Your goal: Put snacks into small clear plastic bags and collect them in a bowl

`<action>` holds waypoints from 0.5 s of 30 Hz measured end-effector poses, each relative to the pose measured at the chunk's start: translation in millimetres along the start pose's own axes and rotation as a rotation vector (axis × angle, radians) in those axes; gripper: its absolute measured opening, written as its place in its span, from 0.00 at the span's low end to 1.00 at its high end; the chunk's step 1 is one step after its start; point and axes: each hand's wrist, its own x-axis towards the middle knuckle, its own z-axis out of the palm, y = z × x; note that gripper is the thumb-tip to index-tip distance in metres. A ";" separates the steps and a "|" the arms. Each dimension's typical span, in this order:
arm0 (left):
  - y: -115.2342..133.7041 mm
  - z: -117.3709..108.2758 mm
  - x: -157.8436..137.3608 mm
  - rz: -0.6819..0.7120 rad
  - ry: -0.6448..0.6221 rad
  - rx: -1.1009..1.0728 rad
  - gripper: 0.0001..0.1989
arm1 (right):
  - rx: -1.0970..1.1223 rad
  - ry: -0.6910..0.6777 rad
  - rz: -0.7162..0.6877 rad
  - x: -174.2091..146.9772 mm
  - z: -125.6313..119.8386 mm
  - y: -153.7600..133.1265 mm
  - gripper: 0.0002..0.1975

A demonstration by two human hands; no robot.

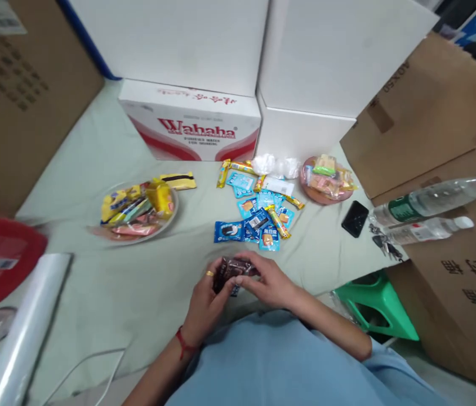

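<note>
Between my two hands, close to my body, is a dark brown snack packet [234, 267] in a shiny wrapper. My left hand [209, 299] grips its left side, a ring on one finger and a red cord at the wrist. The right side is pinched by the fingers of my right hand [268, 279]. Just beyond my hands lies a loose pile of blue snack packets [258, 220] with several yellow sticks [278, 221] among them. A bit of blue wrapper shows under the brown packet, and I cannot tell whether it is separate.
Snacks fill a bowl [169, 217] on the left and a pink bowl [320, 197] at the right. A white Wahaha carton [195, 127] stands behind. A phone [355, 219], keys [386, 245] and water bottles [436, 200] lie right; a plastic roll [26, 332] lies left.
</note>
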 end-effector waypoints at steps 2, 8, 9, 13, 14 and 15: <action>5.3 4.0 2.3 0.074 -0.017 0.087 0.26 | -0.078 0.034 -0.075 -6.2 -6.8 3.5 0.18; -0.6 -23.1 -6.9 0.158 0.067 0.319 0.21 | -0.065 0.532 -0.012 -13.4 -148.8 26.0 0.17; -6.4 -30.5 -10.9 0.143 0.086 0.360 0.19 | -0.059 0.700 -0.020 -9.8 -189.9 34.7 0.18; -29.8 -49.9 -28.2 0.134 0.164 0.491 0.17 | -0.351 1.041 0.024 26.1 -342.1 70.5 0.23; -33.5 -51.6 -32.2 0.160 0.182 0.519 0.17 | -0.405 1.033 0.036 39.0 -366.1 77.8 0.24; -36.0 -52.5 -35.8 0.190 0.196 0.544 0.17 | -0.477 1.001 0.026 52.4 -381.7 84.3 0.25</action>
